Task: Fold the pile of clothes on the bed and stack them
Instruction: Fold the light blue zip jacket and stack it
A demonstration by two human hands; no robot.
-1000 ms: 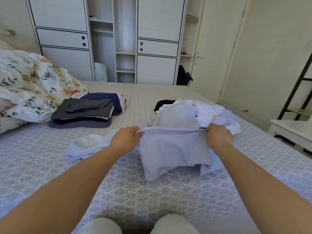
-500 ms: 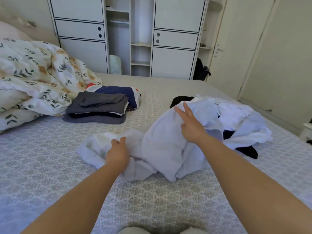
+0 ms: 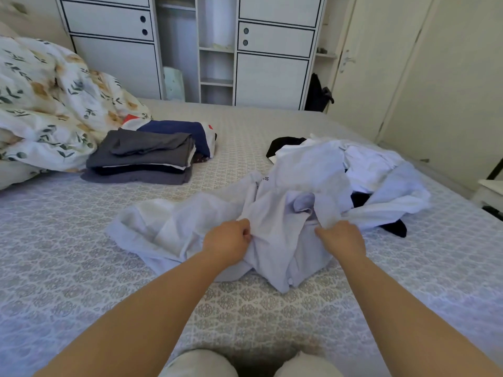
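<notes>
- Half a second ago the right hand [image 3: 343,238] was raised on the far part of the pale blue shirt [image 3: 275,227] with fingers spread; it has since dropped to the near side, level with the left hand [image 3: 228,242].
- The shirt, then bunched in a mound, lies flatter and spread leftward across the bed [image 3: 81,268].
- The left hand is closed in a fist, pinching a fold of the shirt between thumb and fingers.
- The right hand grips the shirt's fabric, fingers curled down into the cloth.
- Both forearms reach forward from the near edge, roughly parallel, knuckles up.
- The unfolded pile [image 3: 375,175] of white and black clothes sits far right, touching the shirt; the folded stack [image 3: 144,156] lies far left beside the floral duvet [image 3: 49,104].
</notes>
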